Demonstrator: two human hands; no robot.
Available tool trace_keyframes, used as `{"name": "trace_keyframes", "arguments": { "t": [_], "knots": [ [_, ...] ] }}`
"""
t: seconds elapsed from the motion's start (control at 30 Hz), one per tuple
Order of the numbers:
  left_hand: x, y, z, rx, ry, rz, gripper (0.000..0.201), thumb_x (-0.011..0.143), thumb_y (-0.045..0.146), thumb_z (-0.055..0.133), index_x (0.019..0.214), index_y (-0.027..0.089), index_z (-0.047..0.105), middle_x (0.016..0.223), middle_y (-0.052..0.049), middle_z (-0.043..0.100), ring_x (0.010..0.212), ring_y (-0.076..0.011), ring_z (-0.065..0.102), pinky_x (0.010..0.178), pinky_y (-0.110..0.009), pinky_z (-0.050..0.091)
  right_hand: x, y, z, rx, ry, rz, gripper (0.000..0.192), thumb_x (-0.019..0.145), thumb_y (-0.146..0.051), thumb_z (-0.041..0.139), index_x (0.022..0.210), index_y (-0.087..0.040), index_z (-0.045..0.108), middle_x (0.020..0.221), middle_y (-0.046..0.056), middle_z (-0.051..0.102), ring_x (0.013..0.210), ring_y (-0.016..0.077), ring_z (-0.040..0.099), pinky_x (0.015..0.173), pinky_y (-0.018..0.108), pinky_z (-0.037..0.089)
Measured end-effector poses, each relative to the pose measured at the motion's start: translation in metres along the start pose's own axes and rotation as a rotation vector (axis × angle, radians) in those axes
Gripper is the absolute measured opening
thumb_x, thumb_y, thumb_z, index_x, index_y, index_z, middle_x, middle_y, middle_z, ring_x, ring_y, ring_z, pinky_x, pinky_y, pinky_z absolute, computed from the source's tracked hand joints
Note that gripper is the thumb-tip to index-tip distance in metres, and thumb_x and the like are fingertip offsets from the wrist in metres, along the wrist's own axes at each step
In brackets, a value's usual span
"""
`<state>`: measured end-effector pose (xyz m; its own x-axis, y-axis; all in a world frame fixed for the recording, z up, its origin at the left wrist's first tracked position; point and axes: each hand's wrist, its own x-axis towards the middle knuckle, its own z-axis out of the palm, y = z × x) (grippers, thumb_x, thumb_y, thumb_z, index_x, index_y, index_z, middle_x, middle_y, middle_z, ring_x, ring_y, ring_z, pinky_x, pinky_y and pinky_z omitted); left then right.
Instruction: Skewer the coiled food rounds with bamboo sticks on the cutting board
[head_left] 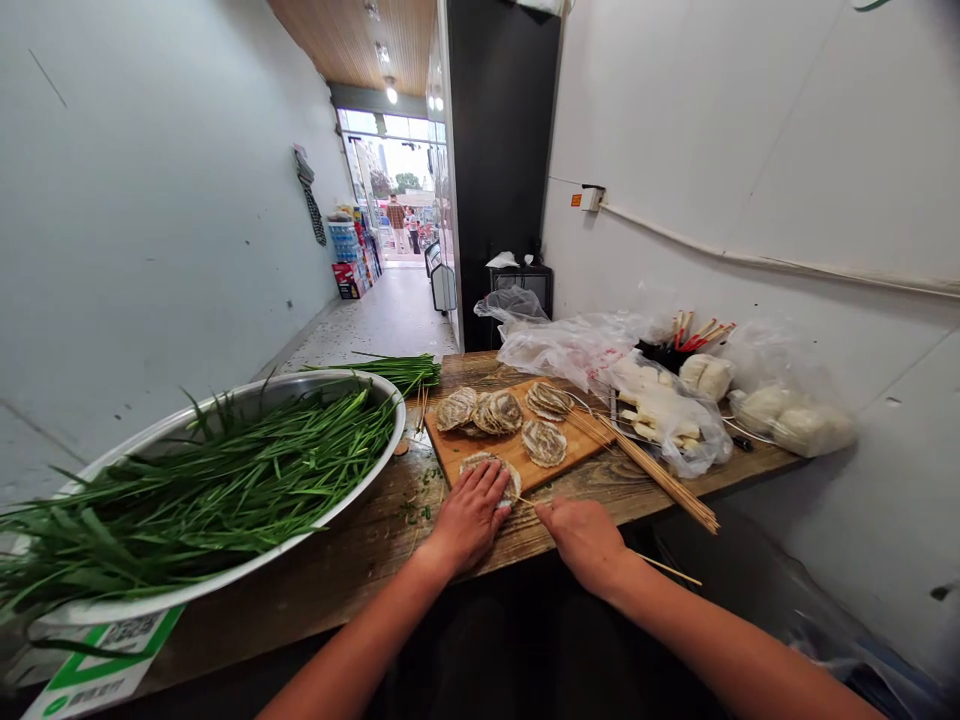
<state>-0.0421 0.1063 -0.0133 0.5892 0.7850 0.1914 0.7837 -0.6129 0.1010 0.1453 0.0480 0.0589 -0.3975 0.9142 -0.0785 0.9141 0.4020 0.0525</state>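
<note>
My left hand (474, 512) lies flat, fingers stretched, on a round, pale, brown-streaked flat food piece (513, 484) at the near edge of the wooden board (491, 397). My right hand (583, 540) is closed around a thin bamboo skewer (667, 570). The skewer's front end meets the edge of that piece; how deep it sits is hidden. More such round pieces (501, 411) lie overlapping on the board, with a single one (544, 443) to their right. A bundle of skewers (664, 482) rests across the board's right corner.
At left a large metal basin (400, 400) holds long green chives (300, 450). More chives (409, 372) lie behind it. Plastic bags (570, 345), a tray of pale pieces (660, 410), bagged white food (799, 420) and a black holder with red-tipped sticks (697, 332) stand along the right wall.
</note>
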Motion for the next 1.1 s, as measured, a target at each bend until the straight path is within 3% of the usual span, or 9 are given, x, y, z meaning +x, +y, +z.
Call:
{"name": "trace_keyframes", "arguments": {
  "t": [0.27,0.57,0.7,0.83,1.1],
  "knots": [
    [0.0,-0.003,0.006,-0.002,0.024,0.002,0.051,0.092,0.041,0.033,0.138,0.021,0.033,0.144,-0.007,0.032,0.135,-0.0233,0.023,0.11,-0.044,0.022,-0.002,0.008,0.012,0.115,0.014,0.009,0.036,0.087,-0.01,0.037,0.114,-0.02,0.058,0.09,0.009,0.068,0.08,0.0188,0.065,0.065,0.025,0.045],
    [0.0,0.0,0.002,0.012,0.0,-0.004,0.051,0.091,0.04,0.033,0.139,0.021,0.032,0.145,-0.006,0.03,0.135,-0.0223,0.023,0.11,-0.043,0.022,0.007,0.004,0.019,0.098,0.06,-0.005,0.032,0.086,-0.011,0.04,0.108,-0.021,0.061,0.083,0.007,0.069,0.075,0.0196,0.065,0.062,0.026,0.045],
    [0.0,-0.003,0.001,-0.01,-0.002,0.012,0.053,0.091,0.043,0.032,0.139,0.019,0.031,0.145,-0.008,0.03,0.135,-0.0216,0.023,0.11,-0.042,0.022,0.009,0.005,0.027,0.201,0.074,0.015,0.038,0.085,-0.008,0.038,0.113,-0.021,0.06,0.091,0.008,0.069,0.082,0.0203,0.065,0.068,0.028,0.047],
    [0.0,-0.01,-0.003,-0.05,-0.038,0.005,0.056,0.092,0.044,0.029,0.138,0.014,0.031,0.144,-0.011,0.033,0.134,-0.0207,0.025,0.109,-0.04,0.026,0.008,0.007,0.041,0.422,0.153,0.046,0.038,0.085,-0.008,0.037,0.111,-0.019,0.062,0.101,0.008,0.069,0.094,0.0175,0.063,0.08,0.025,0.046],
    [0.001,-0.011,-0.003,-0.026,-0.085,0.0,0.054,0.093,0.041,0.029,0.138,0.013,0.032,0.145,-0.01,0.03,0.135,-0.0206,0.023,0.111,-0.04,0.024,0.009,0.007,0.074,0.668,0.366,0.015,0.035,0.087,-0.01,0.035,0.107,-0.015,0.064,0.101,0.007,0.069,0.092,0.0168,0.063,0.082,0.027,0.048]
  ]
}}
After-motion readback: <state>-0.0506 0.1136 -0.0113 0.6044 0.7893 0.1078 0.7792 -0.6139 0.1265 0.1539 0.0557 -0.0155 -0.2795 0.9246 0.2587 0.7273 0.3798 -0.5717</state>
